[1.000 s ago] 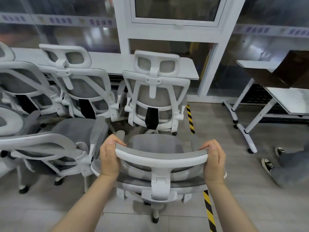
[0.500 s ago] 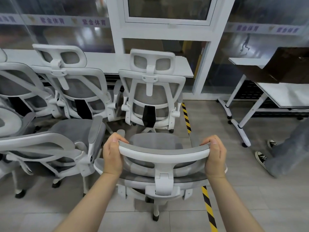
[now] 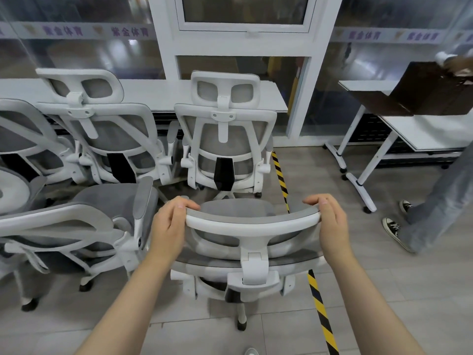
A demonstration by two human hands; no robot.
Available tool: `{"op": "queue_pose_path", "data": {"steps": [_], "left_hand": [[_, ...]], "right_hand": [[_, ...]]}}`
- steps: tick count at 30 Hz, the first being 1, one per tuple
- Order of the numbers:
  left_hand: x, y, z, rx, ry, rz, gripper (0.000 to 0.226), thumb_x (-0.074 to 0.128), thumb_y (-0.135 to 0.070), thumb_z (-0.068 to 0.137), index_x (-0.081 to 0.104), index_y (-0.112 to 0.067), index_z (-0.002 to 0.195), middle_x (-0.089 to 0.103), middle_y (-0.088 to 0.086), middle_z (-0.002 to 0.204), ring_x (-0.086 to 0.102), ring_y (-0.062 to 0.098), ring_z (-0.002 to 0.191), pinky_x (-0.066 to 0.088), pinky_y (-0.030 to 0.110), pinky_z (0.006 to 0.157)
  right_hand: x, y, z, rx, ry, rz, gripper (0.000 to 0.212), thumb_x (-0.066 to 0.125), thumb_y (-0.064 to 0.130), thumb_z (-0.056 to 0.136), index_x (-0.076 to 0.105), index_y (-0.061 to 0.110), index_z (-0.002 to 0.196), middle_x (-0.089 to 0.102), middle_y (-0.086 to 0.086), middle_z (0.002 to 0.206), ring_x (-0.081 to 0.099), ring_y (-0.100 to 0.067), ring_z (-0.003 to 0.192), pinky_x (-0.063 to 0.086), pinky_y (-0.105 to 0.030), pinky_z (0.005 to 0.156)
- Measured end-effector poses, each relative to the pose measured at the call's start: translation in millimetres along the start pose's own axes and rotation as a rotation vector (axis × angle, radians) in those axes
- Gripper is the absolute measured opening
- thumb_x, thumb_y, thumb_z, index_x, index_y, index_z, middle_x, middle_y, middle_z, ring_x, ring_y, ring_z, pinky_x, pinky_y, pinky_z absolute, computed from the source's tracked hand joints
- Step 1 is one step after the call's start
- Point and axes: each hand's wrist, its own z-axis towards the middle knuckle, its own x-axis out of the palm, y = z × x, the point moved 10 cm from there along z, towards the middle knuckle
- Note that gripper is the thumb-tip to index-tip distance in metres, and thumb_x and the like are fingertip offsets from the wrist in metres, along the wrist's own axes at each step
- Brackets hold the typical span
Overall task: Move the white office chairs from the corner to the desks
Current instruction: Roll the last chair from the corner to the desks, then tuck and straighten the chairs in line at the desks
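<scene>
A white office chair (image 3: 252, 254) with grey mesh stands right in front of me, its back toward me. My left hand (image 3: 169, 224) grips the left end of its headrest (image 3: 252, 222), fingers curled over the top. My right hand (image 3: 330, 226) grips the right end the same way. Beyond it another white chair (image 3: 225, 139) faces a long white desk (image 3: 153, 94) by the window. More white chairs (image 3: 102, 139) crowd the left side, one (image 3: 76, 226) close beside my left arm.
A yellow-and-black tape line (image 3: 317, 301) runs across the grey floor under the chair. White desks on wheeled legs (image 3: 363, 180) stand at the right, with a brown cardboard box (image 3: 422, 93) on top. A person in jeans and dark sneakers (image 3: 391, 226) stands at the right.
The chair in my hands has rolled back a little from the row. The person at the right has stepped further into view beside the desks.
</scene>
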Motion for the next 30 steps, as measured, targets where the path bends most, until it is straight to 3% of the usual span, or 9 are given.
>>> {"op": "queue_pose_path", "data": {"steps": [3,6,10,14,21,24,30], "left_hand": [[-4,-25,2,0.115,0.072,0.214,0.039,0.034,-0.032,0.094,0.071,-0.022,0.086,0.068,-0.022,0.093,0.060,-0.001,0.097,0.040,0.011,0.085],[9,-58,1,0.226,0.168,0.440,0.035,0.038,-0.036,0.093,0.070,-0.025,0.095,0.067,-0.022,0.099,0.057,-0.001,0.101,0.037,0.025,0.098],[55,-102,-6,0.378,0.297,0.721,0.036,0.039,-0.041,0.091,0.066,-0.026,0.109,0.065,-0.016,0.108,0.057,0.005,0.107,0.023,0.032,0.113],[112,-140,-8,0.450,0.315,0.750,0.035,0.042,-0.040,0.091,0.064,-0.026,0.114,0.064,-0.015,0.114,0.054,0.008,0.113,0.022,0.035,0.115],[277,-194,-38,0.555,0.333,0.724,0.033,0.052,-0.033,0.087,0.065,-0.023,0.115,0.063,-0.005,0.123,0.052,0.020,0.122,0.033,0.043,0.111],[351,-198,-51,0.528,0.396,0.719,0.032,0.059,-0.030,0.087,0.064,-0.022,0.118,0.062,-0.004,0.127,0.050,0.021,0.126,0.031,0.041,0.111],[438,-171,-40,0.391,0.496,0.752,0.037,0.059,-0.030,0.089,0.058,-0.027,0.127,0.056,-0.006,0.135,0.044,0.019,0.132,0.026,0.037,0.113]], "right_hand": [[-1,2,-5,0.029,0.026,-0.049,0.032,0.037,0.039,0.092,0.067,0.029,0.099,0.064,0.009,0.094,0.056,0.007,0.089,0.040,-0.003,0.073],[-2,5,-11,0.034,0.091,-0.093,0.029,0.040,0.042,0.095,0.062,0.036,0.112,0.062,0.017,0.101,0.054,0.010,0.095,0.040,-0.003,0.078],[-17,9,-14,-0.017,0.192,-0.279,0.031,0.043,0.046,0.099,0.048,0.044,0.130,0.047,0.030,0.131,0.034,0.015,0.127,0.029,-0.012,0.098],[-65,7,-12,-0.114,0.182,-0.447,0.039,0.038,0.053,0.098,0.040,0.043,0.135,0.036,0.036,0.131,0.019,0.021,0.129,0.020,-0.014,0.102],[-191,-42,10,-0.020,0.193,-0.523,0.047,0.041,0.052,0.095,0.040,0.035,0.139,0.039,0.023,0.137,0.023,0.008,0.134,0.025,-0.026,0.111],[-242,-59,25,-0.011,0.239,-0.587,0.056,0.037,0.060,0.092,0.040,0.032,0.140,0.038,0.022,0.137,0.023,0.004,0.135,0.023,-0.025,0.110],[-324,-98,71,0.033,0.264,-0.773,0.049,0.046,0.043,0.098,0.037,0.024,0.143,0.039,0.007,0.145,0.025,-0.010,0.137,0.023,-0.027,0.110]]}}
